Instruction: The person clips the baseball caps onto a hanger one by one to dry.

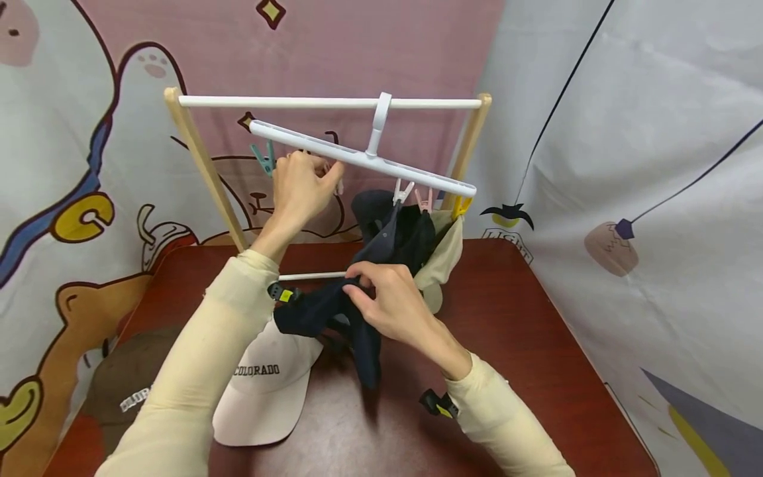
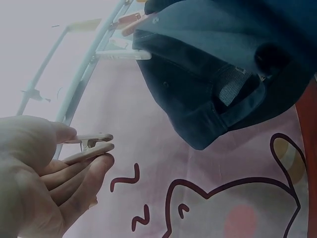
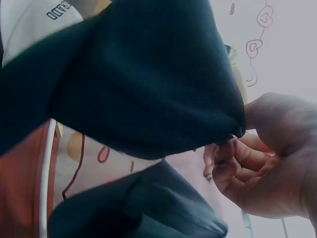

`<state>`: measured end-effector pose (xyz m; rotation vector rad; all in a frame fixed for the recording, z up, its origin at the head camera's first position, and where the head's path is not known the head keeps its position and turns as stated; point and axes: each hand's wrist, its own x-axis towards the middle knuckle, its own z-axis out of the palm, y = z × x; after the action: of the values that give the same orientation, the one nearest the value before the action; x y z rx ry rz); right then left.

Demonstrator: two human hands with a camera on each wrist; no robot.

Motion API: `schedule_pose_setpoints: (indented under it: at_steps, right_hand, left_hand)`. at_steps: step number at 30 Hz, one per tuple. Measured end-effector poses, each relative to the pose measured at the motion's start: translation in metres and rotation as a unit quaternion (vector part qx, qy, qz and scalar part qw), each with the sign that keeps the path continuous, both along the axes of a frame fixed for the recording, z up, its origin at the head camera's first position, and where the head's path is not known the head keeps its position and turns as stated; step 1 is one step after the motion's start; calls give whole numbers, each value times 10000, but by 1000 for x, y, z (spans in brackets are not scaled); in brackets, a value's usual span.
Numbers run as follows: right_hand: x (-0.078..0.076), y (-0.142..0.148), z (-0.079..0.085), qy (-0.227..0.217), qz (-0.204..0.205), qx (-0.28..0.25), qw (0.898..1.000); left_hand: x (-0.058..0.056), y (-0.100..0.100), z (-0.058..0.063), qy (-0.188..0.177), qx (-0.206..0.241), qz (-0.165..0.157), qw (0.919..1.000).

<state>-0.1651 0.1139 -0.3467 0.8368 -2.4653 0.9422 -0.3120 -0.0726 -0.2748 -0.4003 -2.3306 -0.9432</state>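
A person works with two bare hands at a small drying rack [image 1: 206, 169] on a red-brown counter [image 1: 501, 311]. The left hand [image 1: 301, 189] is raised beneath the higher, left end of a white hanger [image 1: 322, 146], and its fingers pinch a pale clip [image 2: 95, 152] between thumb and fingertips. The right hand [image 1: 393, 301] is lower and nearer the middle; its fingers grip the edge of a navy cap [image 1: 324, 308] between thumb and fingertips. The navy cap is held up in front of the rack, above the counter, and in the head view it overlaps the top of a cream cap [image 1: 265, 391] lettered COLORADO, which lies brim forward on the counter. To the left of that, a brown cap [image 1: 113, 371] lies partly hidden behind the left sleeve [image 1: 197, 358]. The hanger hooks over the white top bar [image 1: 268, 102] and tilts down to the right. A teal clip [image 1: 271, 159] is near its left end, just beside the left hand. Toward the right end are a white clip [image 1: 403, 193], a pink clip [image 1: 424, 201] and a yellow clip [image 1: 461, 208], with dark caps [image 1: 384, 242] and a beige cap [image 1: 448, 255] hanging beneath them. Where the dark cloth bunches together behind the right hand, one cannot tell exactly where each cap ends. Behind the rack hangs a cloth backdrop [image 1: 381, 46] printed with cartoon animals.
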Motion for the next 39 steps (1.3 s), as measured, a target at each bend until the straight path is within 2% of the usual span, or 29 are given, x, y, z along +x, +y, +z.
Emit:
schedule_pose_setpoints:
  at_steps: [6,11,14,18,21,29,36,39]
  right_hand:
    - [-17,-22,-2,-116,-273,-48,9995]
    - [-36,-39,-2,-470,-571,-279,9969]
    - [-55,-44,-11,-578,-714,-568,9941]
    - [-88,-47,-31,-532,-1018,-847,9898]
    - [-104,-49,-34,-554,-1296,-972,9852]
    - [-120,-53,-19,-743,-1961,-1506,9661]
    - [-113,-56,2,-674,-2319,-1848,9526]
    - [-115,-58,2,-648,-2496,-1962,9460]
  left_hand:
    - [3,-3,2,-35,-28,-145,9999]
    - [4,-4,2,-109,-62,-201,9997]
    - [5,-4,3,-158,-93,-206,9996]
    - [7,-4,4,-177,-124,-184,9996]
    - [7,-4,3,-162,-96,-215,9996]
    - [7,-3,1,-96,-104,-222,9997]
    - [9,0,-1,-146,-46,-235,9996]
    - [9,2,-1,-148,-17,-219,9996]
